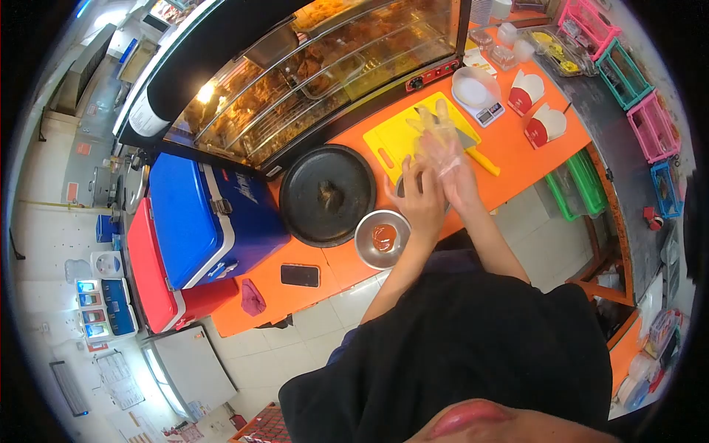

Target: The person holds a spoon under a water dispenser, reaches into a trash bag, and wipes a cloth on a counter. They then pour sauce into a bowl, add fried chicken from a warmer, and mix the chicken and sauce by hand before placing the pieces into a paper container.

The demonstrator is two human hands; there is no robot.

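A clear plastic glove (pixel 437 131) covers my right hand (pixel 454 166), whose fingers point away from me and are spread apart. My bare left hand (pixel 421 193) is beside it, its fingers closed on the glove near the wrist. Both hands are over the near edge of a yellow cutting board (pixel 385 140). A knife with a yellow handle (pixel 484 162) lies there, its blade partly hidden by my right hand. Close to my left wrist is a metal bowl (pixel 363 247) with red sauce (pixel 383 236). Another round dark item behind my left hand is mostly hidden.
A round black pan (pixel 303 214) sits left of the bowl. The lit glass food cabinet (pixel 354 66) borders the orange table (pixel 336 266). Left are blue (pixel 185 221) and red (pixel 159 273) coolers and a phone (pixel 300 275). A scale (pixel 487 114) and food cartons (pixel 545 127) are right.
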